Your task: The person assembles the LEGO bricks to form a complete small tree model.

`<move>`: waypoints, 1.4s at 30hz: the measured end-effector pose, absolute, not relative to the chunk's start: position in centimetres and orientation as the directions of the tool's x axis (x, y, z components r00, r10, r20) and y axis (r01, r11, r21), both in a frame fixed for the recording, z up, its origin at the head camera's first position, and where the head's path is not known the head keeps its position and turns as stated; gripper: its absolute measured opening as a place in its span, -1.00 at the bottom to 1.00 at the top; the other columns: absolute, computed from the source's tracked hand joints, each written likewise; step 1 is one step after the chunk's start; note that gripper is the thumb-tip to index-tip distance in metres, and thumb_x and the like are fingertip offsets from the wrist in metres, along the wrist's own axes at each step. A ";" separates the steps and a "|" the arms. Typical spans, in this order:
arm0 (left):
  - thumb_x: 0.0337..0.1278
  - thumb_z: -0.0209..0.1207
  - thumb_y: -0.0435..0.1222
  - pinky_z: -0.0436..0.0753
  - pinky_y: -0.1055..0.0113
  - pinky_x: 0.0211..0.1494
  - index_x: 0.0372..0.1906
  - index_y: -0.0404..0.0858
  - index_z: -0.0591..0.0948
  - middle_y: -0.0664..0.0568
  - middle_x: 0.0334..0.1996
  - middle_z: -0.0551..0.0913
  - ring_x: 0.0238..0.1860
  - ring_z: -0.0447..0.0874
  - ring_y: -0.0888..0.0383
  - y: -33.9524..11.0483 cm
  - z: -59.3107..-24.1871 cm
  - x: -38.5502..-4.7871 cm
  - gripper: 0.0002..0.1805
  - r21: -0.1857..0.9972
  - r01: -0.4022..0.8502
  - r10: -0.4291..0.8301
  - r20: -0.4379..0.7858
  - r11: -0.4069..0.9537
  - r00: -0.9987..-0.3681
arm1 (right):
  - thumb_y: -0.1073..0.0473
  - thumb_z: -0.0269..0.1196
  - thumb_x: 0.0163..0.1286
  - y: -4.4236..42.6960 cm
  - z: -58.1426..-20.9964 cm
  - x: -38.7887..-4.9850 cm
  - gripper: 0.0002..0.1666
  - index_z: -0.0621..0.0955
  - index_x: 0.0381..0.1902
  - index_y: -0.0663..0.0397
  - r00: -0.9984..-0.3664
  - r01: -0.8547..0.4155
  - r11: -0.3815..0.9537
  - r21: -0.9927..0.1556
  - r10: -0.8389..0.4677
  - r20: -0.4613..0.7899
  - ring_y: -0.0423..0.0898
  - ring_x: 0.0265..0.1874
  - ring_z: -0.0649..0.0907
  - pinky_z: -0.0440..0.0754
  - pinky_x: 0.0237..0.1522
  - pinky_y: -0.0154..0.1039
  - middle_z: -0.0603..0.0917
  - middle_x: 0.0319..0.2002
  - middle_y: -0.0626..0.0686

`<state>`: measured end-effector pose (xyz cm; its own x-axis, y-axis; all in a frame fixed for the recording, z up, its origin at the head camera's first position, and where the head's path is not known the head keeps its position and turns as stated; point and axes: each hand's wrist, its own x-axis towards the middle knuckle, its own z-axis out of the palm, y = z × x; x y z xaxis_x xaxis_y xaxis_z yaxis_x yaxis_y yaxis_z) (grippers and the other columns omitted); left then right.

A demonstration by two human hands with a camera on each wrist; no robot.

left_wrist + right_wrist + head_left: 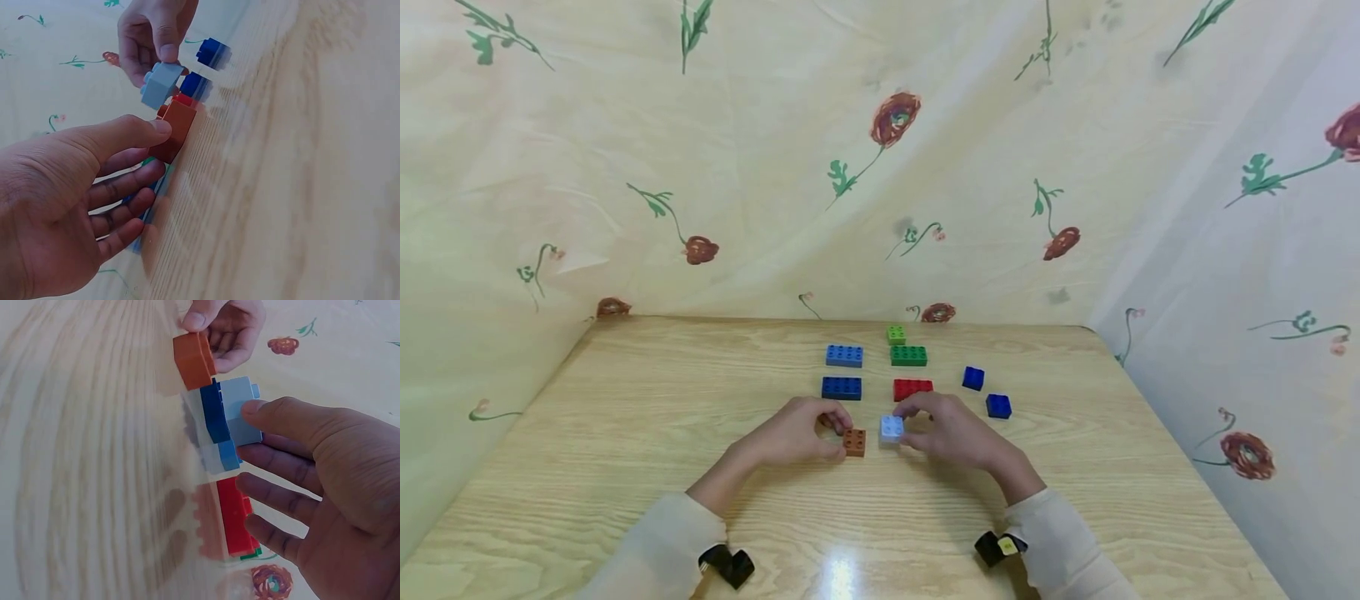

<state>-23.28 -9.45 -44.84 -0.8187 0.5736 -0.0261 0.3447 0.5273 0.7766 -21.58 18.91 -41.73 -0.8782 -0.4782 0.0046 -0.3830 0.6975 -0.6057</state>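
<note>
My left hand pinches an orange-brown toy building brick between thumb and fingers. Facing it, my right hand holds a light blue brick by thumb and index finger. A small gap separates the two bricks. In the right wrist view the light blue brick seems raised off the table, its remaining fingers spread loosely below. Whether the orange-brown brick touches the table I cannot tell. Just beyond the right fingers lies a red brick, and a dark blue brick lies beyond the left hand.
Farther back on the wooden table are a medium blue brick, a green brick and a small lime brick. Two small blue bricks, one nearer and one farther, lie right. A flowered cloth hangs behind.
</note>
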 end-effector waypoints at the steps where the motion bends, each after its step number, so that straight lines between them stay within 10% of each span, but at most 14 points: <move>1: 0.07 0.48 -0.25 0.60 0.33 -0.01 -0.10 -0.05 0.71 0.18 -0.20 0.70 -0.13 0.61 0.22 -9.4 -44.8 -23.3 -0.73 0.780 0.343 0.573 -0.025 0.524 -0.819 | 0.12 0.46 0.33 18.8 -41.7 -21.6 -0.68 0.73 0.03 -0.16 -0.877 -0.388 0.696 -0.605 -0.480 0.011 -0.05 0.04 0.65 0.67 0.17 0.03 0.74 0.03 -0.11; 42: 0.08 0.52 -0.17 0.63 0.31 0.00 -0.04 -0.11 0.72 0.15 -0.19 0.73 -0.15 0.62 0.20 -8.4 -45.1 -23.5 -0.65 0.801 0.335 0.569 -0.008 0.496 -0.823 | 0.14 0.46 0.34 15.6 -41.7 -22.1 -0.70 0.74 0.02 -0.07 -0.809 -0.485 0.622 -0.615 -0.587 0.044 -0.04 0.02 0.69 0.70 0.15 -0.01 0.76 -0.03 -0.11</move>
